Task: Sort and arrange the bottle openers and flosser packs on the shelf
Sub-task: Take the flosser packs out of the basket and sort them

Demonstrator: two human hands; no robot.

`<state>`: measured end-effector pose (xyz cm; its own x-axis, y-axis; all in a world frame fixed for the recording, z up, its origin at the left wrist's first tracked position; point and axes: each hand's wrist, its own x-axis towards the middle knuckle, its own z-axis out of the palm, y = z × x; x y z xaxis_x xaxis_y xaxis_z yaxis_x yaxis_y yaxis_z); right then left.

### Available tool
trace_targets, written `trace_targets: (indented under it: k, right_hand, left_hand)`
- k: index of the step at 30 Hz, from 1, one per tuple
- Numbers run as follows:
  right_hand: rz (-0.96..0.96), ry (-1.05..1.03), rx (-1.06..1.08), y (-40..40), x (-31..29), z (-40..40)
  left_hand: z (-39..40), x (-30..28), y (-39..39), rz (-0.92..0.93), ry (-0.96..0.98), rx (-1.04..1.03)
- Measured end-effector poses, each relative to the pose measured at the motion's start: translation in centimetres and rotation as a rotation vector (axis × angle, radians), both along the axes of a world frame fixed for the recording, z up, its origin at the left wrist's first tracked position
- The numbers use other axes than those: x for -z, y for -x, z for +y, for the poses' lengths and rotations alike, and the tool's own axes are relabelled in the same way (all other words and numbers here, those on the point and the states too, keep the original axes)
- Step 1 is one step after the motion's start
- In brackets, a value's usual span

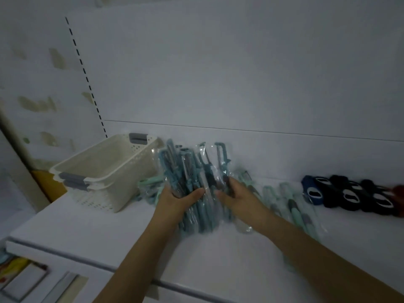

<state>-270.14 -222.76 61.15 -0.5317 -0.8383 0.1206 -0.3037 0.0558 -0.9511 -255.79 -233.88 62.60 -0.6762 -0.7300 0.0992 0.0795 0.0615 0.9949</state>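
A bundle of teal tools in clear plastic bags (192,169) stands nearly upright on the white shelf (218,248), held between both hands. My left hand (177,199) grips its left side with the thumb across the front. My right hand (235,193) grips its right side. More bagged pale-green tools (293,206) lie flat on the shelf to the right, and a few more (148,184) lie behind my left hand. A row of dark blue and black bottle openers (349,196) lies at the far right near the back wall.
Two nested cream perforated baskets (105,171) with grey handles stand at the left of the shelf. The shelf's front edge (87,256) runs across the lower left, with a lower shelf holding flat items (24,278) below.
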Motion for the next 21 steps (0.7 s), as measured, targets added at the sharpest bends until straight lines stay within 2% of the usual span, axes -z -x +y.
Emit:
trace_targets:
  k: [4,8,14,21]
  right_hand:
    - [-0.07,0.009,0.043,-1.4,-1.6,0.3]
    - [-0.143,0.022,0.12,-1.3,-2.4,2.1]
    - [-0.228,0.039,0.286,1.2,-3.3,7.9]
    - [-0.29,0.0,0.511,3.8,-4.7,15.4]
  left_hand:
    - [1.3,-1.0,0.6,-0.003,-0.034,0.086]
    - [3.8,-1.9,2.1,0.004,-0.192,0.178]
    - [6.5,-2.8,5.5,-0.087,-0.304,0.23]
    - [14.4,-4.0,10.9,-0.196,-0.406,0.448]
